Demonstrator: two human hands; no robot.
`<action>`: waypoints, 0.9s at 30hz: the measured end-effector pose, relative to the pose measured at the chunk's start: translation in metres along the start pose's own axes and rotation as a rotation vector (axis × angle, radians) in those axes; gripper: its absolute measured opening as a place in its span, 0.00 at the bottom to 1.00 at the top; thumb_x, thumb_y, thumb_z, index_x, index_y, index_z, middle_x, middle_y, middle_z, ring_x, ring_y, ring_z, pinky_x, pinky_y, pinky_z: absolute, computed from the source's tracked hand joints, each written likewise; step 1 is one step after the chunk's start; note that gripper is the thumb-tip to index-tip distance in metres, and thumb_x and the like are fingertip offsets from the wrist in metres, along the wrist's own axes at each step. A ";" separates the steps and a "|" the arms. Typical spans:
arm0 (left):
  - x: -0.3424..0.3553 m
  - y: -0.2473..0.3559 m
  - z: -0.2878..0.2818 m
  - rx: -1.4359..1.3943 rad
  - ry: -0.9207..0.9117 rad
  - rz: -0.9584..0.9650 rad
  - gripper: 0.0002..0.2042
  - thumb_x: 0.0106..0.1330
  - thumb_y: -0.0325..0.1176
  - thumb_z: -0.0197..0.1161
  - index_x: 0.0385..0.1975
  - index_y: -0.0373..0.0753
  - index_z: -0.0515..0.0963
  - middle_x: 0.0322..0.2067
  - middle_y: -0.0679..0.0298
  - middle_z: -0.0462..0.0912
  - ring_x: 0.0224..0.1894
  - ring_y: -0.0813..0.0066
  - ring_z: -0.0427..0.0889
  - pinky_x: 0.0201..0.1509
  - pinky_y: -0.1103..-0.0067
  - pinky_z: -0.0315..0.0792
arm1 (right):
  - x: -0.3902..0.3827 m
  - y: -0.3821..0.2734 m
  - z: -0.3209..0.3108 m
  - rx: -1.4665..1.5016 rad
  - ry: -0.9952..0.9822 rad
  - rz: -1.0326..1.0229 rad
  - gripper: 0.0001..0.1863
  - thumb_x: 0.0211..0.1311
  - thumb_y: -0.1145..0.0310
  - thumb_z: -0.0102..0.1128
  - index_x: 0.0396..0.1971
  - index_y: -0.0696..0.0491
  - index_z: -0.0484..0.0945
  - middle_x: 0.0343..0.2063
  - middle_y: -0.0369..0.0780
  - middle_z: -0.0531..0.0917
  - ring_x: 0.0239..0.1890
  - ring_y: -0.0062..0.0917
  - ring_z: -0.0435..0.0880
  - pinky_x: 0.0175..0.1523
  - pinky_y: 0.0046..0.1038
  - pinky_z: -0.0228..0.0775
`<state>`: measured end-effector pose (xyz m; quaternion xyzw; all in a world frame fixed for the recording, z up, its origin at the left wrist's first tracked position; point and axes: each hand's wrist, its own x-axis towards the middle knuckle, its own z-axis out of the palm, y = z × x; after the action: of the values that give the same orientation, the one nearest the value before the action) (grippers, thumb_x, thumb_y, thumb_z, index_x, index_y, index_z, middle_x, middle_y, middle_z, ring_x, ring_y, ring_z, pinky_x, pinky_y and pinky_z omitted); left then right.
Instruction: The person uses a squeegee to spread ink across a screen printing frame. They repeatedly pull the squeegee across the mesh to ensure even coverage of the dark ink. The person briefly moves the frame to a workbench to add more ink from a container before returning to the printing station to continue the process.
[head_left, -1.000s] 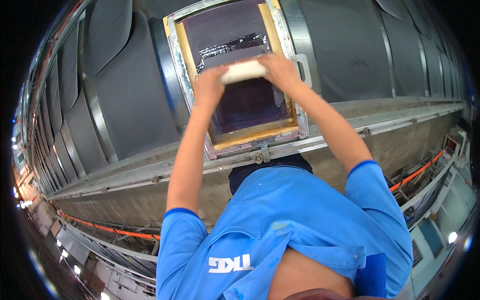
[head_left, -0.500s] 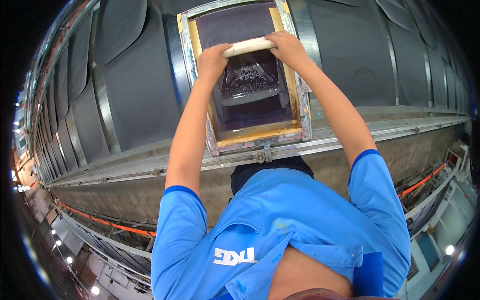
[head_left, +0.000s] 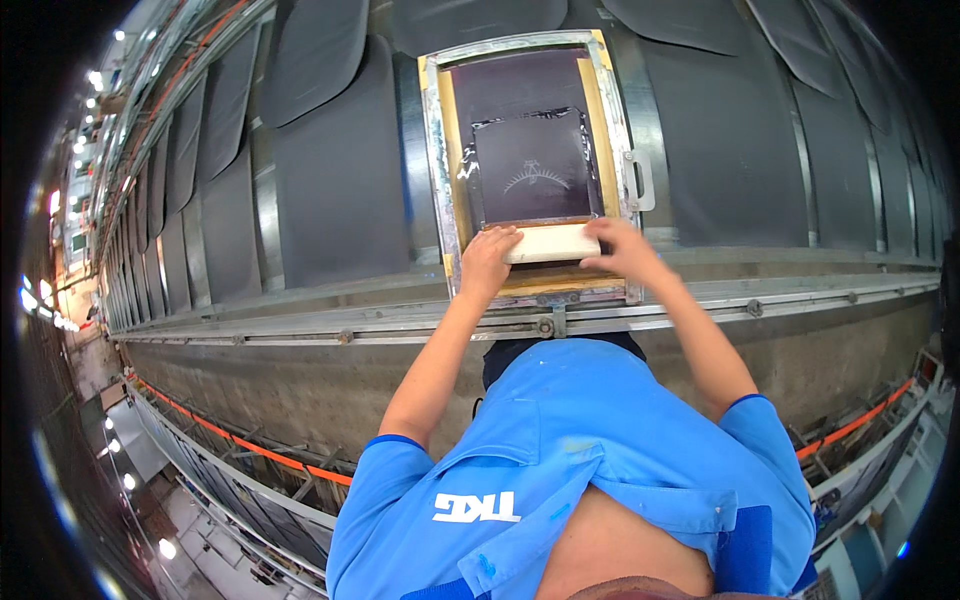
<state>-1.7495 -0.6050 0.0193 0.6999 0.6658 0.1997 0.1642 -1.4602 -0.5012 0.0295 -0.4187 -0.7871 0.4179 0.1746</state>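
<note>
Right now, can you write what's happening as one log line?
left hand grip: squeegee | right hand grip: squeegee | squeegee: near end of screen frame | dark fabric pieces alongside

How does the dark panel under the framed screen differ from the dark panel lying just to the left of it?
The panel under the screen frame is covered by the frame's mesh, and a pale arched mark shows there; the left panel lies bare and plain. Both hands, left hand and right hand, hold a pale squeegee over the first; nothing touches the left panel. Both are dark grey and lie flat on the long table.
</note>
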 end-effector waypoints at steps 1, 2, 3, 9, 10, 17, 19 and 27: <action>-0.005 0.000 -0.001 0.002 0.008 -0.007 0.24 0.49 0.18 0.67 0.49 0.44 0.84 0.53 0.63 0.86 0.59 0.61 0.81 0.66 0.62 0.72 | 0.016 0.016 -0.016 0.189 -0.009 0.079 0.26 0.52 0.60 0.78 0.50 0.54 0.83 0.53 0.42 0.83 0.54 0.32 0.81 0.60 0.35 0.73; -0.012 0.000 -0.001 0.002 0.014 -0.020 0.24 0.49 0.19 0.67 0.49 0.44 0.84 0.54 0.62 0.85 0.59 0.61 0.81 0.66 0.62 0.72 | 0.034 0.026 -0.031 0.118 0.251 0.148 0.28 0.53 0.54 0.78 0.52 0.53 0.83 0.48 0.41 0.82 0.49 0.28 0.80 0.56 0.34 0.73; -0.007 0.004 -0.003 -0.012 0.027 -0.016 0.23 0.49 0.19 0.66 0.49 0.43 0.84 0.54 0.62 0.85 0.59 0.60 0.81 0.66 0.62 0.72 | 0.052 0.053 -0.039 0.044 0.579 0.154 0.28 0.56 0.54 0.76 0.53 0.52 0.83 0.41 0.41 0.81 0.44 0.30 0.79 0.51 0.34 0.73; -0.003 0.012 0.006 -0.065 0.072 0.014 0.25 0.48 0.17 0.64 0.50 0.43 0.84 0.54 0.62 0.85 0.59 0.59 0.80 0.68 0.62 0.70 | 0.105 0.106 -0.028 0.001 0.608 0.322 0.15 0.67 0.57 0.62 0.50 0.44 0.84 0.30 0.47 0.86 0.35 0.41 0.85 0.46 0.38 0.75; -0.008 0.011 0.009 -0.056 0.088 0.014 0.25 0.48 0.17 0.64 0.50 0.43 0.84 0.54 0.62 0.84 0.59 0.59 0.80 0.68 0.61 0.70 | 0.103 0.103 -0.024 -0.021 0.639 0.327 0.15 0.67 0.57 0.61 0.49 0.44 0.84 0.31 0.47 0.86 0.36 0.41 0.85 0.46 0.38 0.75; -0.052 0.000 -0.032 -0.095 0.153 0.045 0.27 0.47 0.19 0.70 0.52 0.43 0.83 0.55 0.62 0.84 0.60 0.59 0.79 0.65 0.66 0.73 | 0.110 0.010 -0.031 -0.003 0.704 0.288 0.14 0.69 0.55 0.60 0.46 0.47 0.85 0.39 0.46 0.88 0.44 0.38 0.87 0.51 0.35 0.74; -0.067 -0.021 -0.056 -0.122 0.170 0.009 0.27 0.47 0.19 0.68 0.52 0.43 0.83 0.55 0.62 0.84 0.61 0.59 0.79 0.64 0.65 0.73 | 0.115 -0.032 -0.014 0.008 0.715 0.192 0.14 0.71 0.56 0.59 0.46 0.49 0.85 0.39 0.45 0.88 0.44 0.37 0.87 0.52 0.34 0.73; -0.134 -0.186 -0.160 -0.051 0.087 -0.014 0.27 0.48 0.21 0.67 0.52 0.43 0.82 0.54 0.64 0.83 0.59 0.60 0.79 0.60 0.65 0.74 | 0.179 -0.163 0.154 0.009 0.689 0.191 0.13 0.72 0.60 0.58 0.45 0.53 0.84 0.31 0.47 0.87 0.29 0.34 0.84 0.40 0.34 0.73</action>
<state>-1.9948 -0.7332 0.0580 0.6815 0.6719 0.2455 0.1544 -1.7452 -0.4851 0.0564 -0.6059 -0.6375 0.2701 0.3918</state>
